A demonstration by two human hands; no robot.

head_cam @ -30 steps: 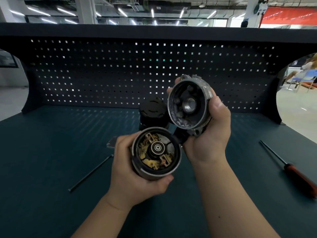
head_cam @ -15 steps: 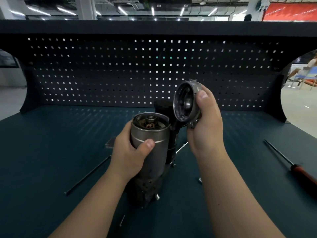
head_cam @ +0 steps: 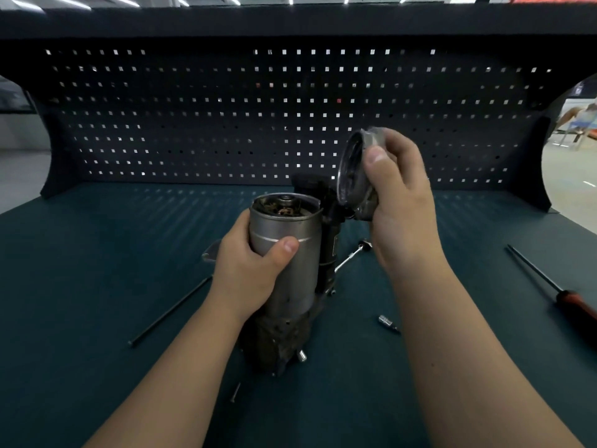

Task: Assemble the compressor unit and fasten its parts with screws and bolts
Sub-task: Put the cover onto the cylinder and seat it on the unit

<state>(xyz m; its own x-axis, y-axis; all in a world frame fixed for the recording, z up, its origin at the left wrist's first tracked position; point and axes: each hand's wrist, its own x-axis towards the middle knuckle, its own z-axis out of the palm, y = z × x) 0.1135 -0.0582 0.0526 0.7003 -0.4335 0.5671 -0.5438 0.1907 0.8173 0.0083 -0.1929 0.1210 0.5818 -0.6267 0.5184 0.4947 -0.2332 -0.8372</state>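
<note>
Teal bench (head_cam: 97, 286) | 1 housing (head_cam: 292, 229): left hand (head_cam: 248, 279) | 1 cap (head_cam: 351, 176): right hand (head_cam: 402, 205)

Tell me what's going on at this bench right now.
A person is assembling a compressor unit on a teal workbench. The left hand grips the grey cylindrical housing, which stands roughly upright on the bench with its open top showing the inner parts. The right hand holds the round end cap tilted, above and right of the housing, not yet fitted. A long thin rod, a small socket, a loose screw and a red-handled screwdriver lie on the bench.
</note>
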